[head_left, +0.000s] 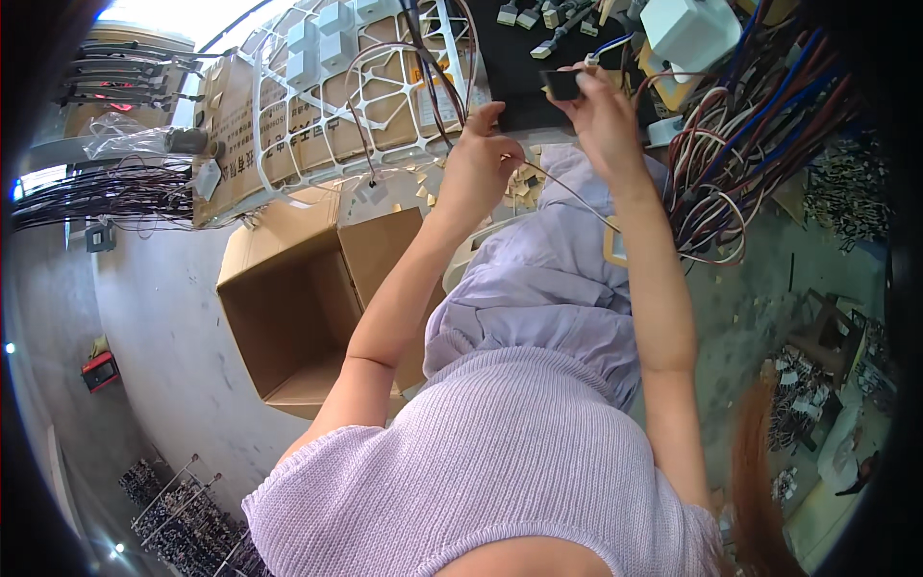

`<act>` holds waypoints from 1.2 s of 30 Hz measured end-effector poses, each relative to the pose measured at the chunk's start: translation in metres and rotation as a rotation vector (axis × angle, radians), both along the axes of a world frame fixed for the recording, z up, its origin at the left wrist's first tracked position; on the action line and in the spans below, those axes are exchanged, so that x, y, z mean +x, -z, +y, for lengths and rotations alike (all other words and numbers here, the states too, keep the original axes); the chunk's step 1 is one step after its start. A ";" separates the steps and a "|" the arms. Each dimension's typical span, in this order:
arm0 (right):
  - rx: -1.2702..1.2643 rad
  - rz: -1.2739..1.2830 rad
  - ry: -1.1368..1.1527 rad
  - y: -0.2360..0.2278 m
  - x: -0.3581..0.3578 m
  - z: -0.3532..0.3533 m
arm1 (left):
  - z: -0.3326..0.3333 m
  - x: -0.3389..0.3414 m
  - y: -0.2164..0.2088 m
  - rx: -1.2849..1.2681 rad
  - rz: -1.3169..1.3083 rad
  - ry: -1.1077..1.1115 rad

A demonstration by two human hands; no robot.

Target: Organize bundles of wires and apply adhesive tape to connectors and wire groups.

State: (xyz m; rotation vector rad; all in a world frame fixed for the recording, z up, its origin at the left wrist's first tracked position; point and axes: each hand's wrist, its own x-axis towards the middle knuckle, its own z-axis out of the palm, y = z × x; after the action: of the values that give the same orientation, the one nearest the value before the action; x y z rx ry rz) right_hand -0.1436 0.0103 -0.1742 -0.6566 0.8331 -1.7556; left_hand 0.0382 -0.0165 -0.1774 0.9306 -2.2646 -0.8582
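Note:
My left hand (481, 165) is at the near edge of the work surface, its fingers curled round a thin brown wire (567, 188). From that hand the wire slants down across my lap toward my right forearm. My right hand (606, 115) pinches a small black rectangular block (561, 85) above a black mat (514, 67). A white connector (591, 60) with blue and white wires shows just beyond its fingers. Dark wires (429, 72) hang down beside my left hand from the top.
A white plastic lattice (385, 123) with pale boxes on it covers cardboard at the left. Grey plugs (546, 46) lie at the back. Bundled coloured wires (716, 163) fill the right side. An open cardboard box (288, 308) stands on the floor, lower left.

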 end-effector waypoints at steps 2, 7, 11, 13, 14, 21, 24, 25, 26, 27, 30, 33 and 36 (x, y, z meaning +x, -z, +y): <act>-0.071 -0.062 -0.106 -0.011 -0.003 0.014 | 0.005 0.004 -0.011 0.026 -0.016 0.015; -0.076 0.231 -0.416 -0.019 0.010 0.061 | 0.014 0.021 -0.046 0.347 0.008 0.093; 0.109 0.177 -0.315 -0.018 0.017 0.074 | 0.024 0.029 -0.070 0.371 0.090 0.261; 0.120 0.173 -0.270 -0.017 0.021 0.072 | 0.033 0.030 -0.076 0.362 0.092 0.319; 0.189 0.175 -0.192 -0.016 0.023 0.071 | 0.038 0.030 -0.077 0.332 0.084 0.281; 0.018 0.686 0.155 -0.011 0.031 0.070 | 0.053 0.035 -0.081 0.473 0.072 0.196; 0.009 0.721 0.152 -0.013 0.034 0.073 | 0.054 0.037 -0.077 0.514 0.092 0.182; -0.006 0.722 0.120 -0.016 0.034 0.074 | 0.055 0.037 -0.074 0.520 0.104 0.152; -0.028 0.597 0.066 -0.018 0.036 0.075 | 0.052 0.035 -0.070 0.542 0.159 0.177; -0.034 0.479 0.011 -0.022 0.037 0.075 | 0.051 0.034 -0.066 0.540 0.158 0.176; 0.020 0.217 0.078 -0.036 0.034 0.079 | 0.045 0.031 -0.054 0.625 0.187 0.179; -0.016 0.067 -0.048 -0.053 0.021 0.088 | 0.042 0.034 -0.053 0.545 -0.001 0.018; 0.045 0.340 -0.269 -0.061 0.020 0.103 | 0.042 0.037 -0.061 0.641 -0.008 0.016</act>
State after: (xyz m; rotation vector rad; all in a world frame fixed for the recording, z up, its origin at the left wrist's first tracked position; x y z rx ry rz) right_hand -0.1234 0.1128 -0.1133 -1.0064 0.9613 -1.3993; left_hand 0.0751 0.0250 -0.1164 1.1763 -2.0230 -1.6383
